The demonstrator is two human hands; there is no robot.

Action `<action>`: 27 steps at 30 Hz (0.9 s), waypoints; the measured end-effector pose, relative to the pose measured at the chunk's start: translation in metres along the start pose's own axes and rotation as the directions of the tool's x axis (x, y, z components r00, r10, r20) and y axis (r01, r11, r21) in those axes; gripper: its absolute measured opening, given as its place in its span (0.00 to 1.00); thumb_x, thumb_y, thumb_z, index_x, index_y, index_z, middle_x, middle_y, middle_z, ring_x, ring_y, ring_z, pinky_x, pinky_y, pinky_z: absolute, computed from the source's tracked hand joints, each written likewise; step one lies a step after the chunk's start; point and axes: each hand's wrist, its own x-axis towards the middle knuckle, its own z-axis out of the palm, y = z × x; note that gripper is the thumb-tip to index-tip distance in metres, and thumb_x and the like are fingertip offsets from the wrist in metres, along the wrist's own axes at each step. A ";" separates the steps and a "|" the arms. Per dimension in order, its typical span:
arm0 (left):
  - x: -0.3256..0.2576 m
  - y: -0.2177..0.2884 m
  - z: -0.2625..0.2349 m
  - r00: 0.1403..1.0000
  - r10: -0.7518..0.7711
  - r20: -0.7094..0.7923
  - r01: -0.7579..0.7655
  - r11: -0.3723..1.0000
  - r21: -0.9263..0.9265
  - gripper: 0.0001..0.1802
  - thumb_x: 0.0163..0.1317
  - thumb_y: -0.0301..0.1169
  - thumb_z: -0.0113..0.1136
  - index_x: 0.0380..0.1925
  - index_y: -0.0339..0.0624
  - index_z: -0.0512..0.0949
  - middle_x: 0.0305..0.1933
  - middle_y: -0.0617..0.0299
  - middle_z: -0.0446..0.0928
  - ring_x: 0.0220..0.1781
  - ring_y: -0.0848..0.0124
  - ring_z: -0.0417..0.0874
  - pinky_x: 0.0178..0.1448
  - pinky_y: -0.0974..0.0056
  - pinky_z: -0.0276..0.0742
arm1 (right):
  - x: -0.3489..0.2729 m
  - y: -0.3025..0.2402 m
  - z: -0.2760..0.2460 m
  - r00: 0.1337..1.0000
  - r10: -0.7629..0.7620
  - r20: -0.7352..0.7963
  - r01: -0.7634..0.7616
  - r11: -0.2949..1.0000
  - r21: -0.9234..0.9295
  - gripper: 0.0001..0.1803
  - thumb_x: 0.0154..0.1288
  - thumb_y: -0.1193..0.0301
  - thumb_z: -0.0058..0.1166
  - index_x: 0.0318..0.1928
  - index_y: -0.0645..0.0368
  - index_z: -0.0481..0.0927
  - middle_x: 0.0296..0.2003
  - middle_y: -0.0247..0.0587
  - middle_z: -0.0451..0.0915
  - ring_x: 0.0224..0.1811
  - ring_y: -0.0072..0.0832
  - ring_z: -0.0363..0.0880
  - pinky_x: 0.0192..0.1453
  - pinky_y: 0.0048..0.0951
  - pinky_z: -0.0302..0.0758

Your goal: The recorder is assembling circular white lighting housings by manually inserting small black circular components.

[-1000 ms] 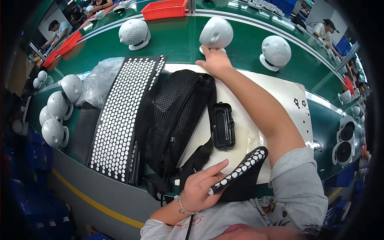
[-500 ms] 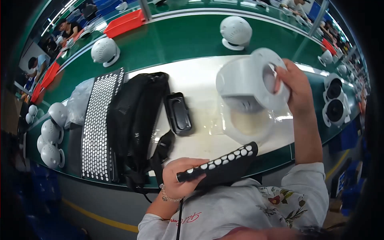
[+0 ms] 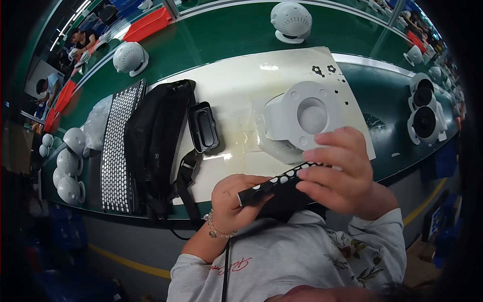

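My left hand [image 3: 234,201] grips one end of a black sheet with white round stickers [image 3: 284,179] along its upper edge, held tilted over the table's near edge. Over the sheet's other end is my right hand [image 3: 344,173], fingers apart and bent, the tips by the stickers. Its thumb is hidden, and no held thing shows in it. Just beyond the sheet, a white plastic housing [image 3: 291,100] rests on the white mat [image 3: 236,83], its flat ring with a round opening facing up. Crumpled clear plastic lies beside and under it.
Left of the housing lie a black tray [image 3: 204,128], a black bag [image 3: 161,136] and a larger dotted sheet [image 3: 118,161]. White round units [image 3: 68,163] cluster at far left. Units with black round openings [image 3: 424,121] stand right. Another white unit [image 3: 292,22] stands at the back.
My right hand has let go of the white housing, which now sits lower on the mat, ring up. That hand has come down to the dotted sheet. The left hand keeps its grip.
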 end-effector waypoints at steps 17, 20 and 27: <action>0.000 0.008 0.000 0.995 -0.093 0.033 0.097 0.986 -0.135 0.06 0.43 0.22 0.64 0.23 0.38 0.77 0.23 0.59 0.77 0.23 0.66 0.77 0.27 0.68 0.70 | -0.006 -0.007 0.027 0.976 -0.215 -0.032 0.217 0.970 0.112 0.18 0.45 0.75 0.59 0.39 0.50 0.69 0.32 0.30 0.77 0.36 0.30 0.73 0.39 0.32 0.62; -0.001 0.008 0.001 0.986 -0.155 0.063 0.161 0.980 -0.114 0.06 0.43 0.22 0.64 0.23 0.38 0.77 0.24 0.59 0.77 0.23 0.66 0.77 0.27 0.68 0.71 | -0.011 0.002 0.034 0.942 -0.313 -0.124 0.331 0.927 0.177 0.18 0.46 0.77 0.58 0.40 0.53 0.69 0.31 0.32 0.77 0.34 0.30 0.74 0.37 0.31 0.63; 0.006 0.002 0.005 0.996 0.067 0.053 -0.067 0.998 -0.002 0.09 0.40 0.22 0.64 0.25 0.39 0.77 0.25 0.59 0.77 0.23 0.67 0.77 0.26 0.67 0.70 | 0.004 -0.004 0.027 0.993 0.071 0.099 -0.116 0.795 0.595 0.25 0.47 0.85 0.54 0.48 0.62 0.63 0.32 0.42 0.74 0.31 0.28 0.74 0.32 0.24 0.70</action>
